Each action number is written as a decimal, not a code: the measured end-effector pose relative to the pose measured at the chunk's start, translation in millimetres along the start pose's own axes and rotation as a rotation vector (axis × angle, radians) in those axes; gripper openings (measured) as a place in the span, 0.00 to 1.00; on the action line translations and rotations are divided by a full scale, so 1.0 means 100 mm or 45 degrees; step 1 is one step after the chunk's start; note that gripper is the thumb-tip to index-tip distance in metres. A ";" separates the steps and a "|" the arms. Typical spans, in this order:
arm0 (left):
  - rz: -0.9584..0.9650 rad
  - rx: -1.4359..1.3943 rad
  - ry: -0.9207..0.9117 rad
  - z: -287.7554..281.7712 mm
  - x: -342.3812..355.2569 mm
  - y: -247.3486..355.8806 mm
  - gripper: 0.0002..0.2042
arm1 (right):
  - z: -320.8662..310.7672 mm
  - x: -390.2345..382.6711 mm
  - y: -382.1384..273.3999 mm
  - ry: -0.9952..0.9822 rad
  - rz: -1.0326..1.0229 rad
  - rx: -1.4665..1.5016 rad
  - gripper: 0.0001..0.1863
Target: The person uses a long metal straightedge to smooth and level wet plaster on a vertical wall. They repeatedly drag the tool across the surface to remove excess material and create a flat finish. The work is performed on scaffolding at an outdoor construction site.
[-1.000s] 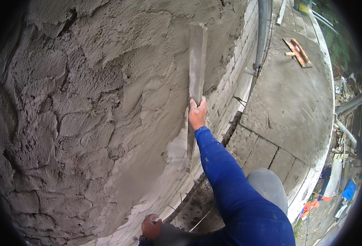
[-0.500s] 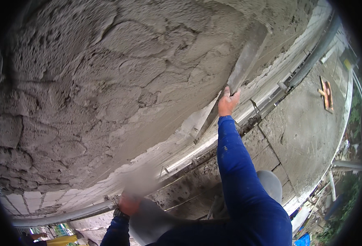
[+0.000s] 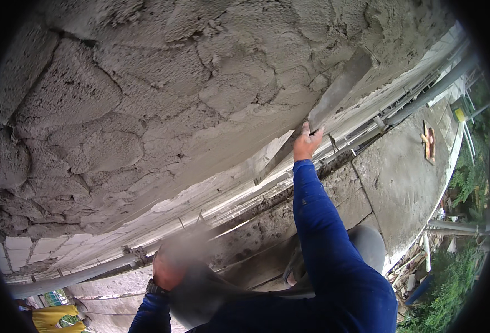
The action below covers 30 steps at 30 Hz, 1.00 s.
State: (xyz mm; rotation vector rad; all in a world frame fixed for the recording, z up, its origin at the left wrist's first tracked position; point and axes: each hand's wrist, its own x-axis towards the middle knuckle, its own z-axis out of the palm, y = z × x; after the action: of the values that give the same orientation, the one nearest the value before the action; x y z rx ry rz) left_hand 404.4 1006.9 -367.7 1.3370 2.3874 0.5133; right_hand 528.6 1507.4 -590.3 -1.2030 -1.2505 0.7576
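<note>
"Grey plaster (image 3: 112, 105) sits in thick lumps on the left. What could go wrong there?"

"I think a lump could drop off, if it is too heavy or if the long bar (image 3: 340, 93) bumps it."

"And in the middle?"

"That bar slants along the wall, and just one hand has it. If the hand pushes harder on one end, I think the bar could tip and dig a line in the plaster."

"What about the right side?"

"One flat tool (image 3: 429, 144) with a handle lies on the ledge (image 3: 392, 175), near the outer edge. A bump from a foot could knock it over the side."

"Now the hands. Left one first!"

"The left hand (image 3: 168, 272) is low down by the grey leg (image 3: 201, 297), well apart from the bar. Its fingers are too blurry, so I can't tell if they are spread or curled, or if they hold anything."

"And the other one?"

"The right hand (image 3: 307, 145) pinches the bar near its middle. Thumb and fingers close in on it, only as wide as the bit they squeeze. I can't see how far the fingers wrap behind."
</note>
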 end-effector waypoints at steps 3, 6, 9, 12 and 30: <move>-0.101 -0.071 0.036 0.00 -0.17 -0.38 0.13 | 0.01 -0.26 -0.26 0.059 -0.054 -0.041 0.29; -0.144 -0.114 0.052 -0.08 -0.33 -0.71 0.12 | 0.09 -0.65 -0.65 0.115 -0.067 -0.115 0.26; -0.226 -0.175 -0.028 -0.24 -0.41 -0.84 0.10 | 0.21 -1.04 -0.66 0.093 -0.071 -0.125 0.27; -0.241 -0.180 -0.075 -0.31 -0.50 -1.05 0.10 | 0.23 -1.43 -0.68 -0.025 0.026 -0.071 0.28; -0.054 -0.246 -0.152 -0.38 -0.55 -1.52 0.11 | 0.05 -1.10 -1.25 0.194 0.017 -0.071 0.21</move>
State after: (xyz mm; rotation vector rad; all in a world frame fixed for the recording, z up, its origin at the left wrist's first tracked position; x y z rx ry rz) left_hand 302.1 880.4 -399.2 1.1963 2.2030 0.6172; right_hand 478.6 1374.0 -503.5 -1.2906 -1.1450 0.6320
